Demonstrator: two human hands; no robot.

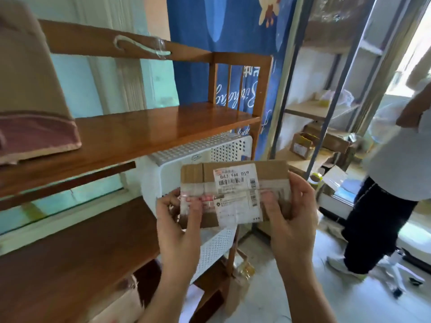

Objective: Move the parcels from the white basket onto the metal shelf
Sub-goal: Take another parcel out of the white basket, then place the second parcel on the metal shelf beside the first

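I hold a small brown cardboard parcel (235, 192) with a white shipping label in front of me, above the white perforated basket (210, 148). My left hand (179, 220) grips its left end and my right hand (291, 217) grips its right end. The basket sits on the lower board of a wooden rack, and the parcel hides most of its inside. The metal shelf (319, 113) with grey posts stands further back on the right, with several boxes on its lower boards.
A wooden rack (130, 129) fills the left, with a beige and pink bag (30, 89) on its upper board. A blue curtain (233, 24) hangs behind. Another person (391, 164) stands at the right beside a white chair base (401, 273). Items lie on the floor.
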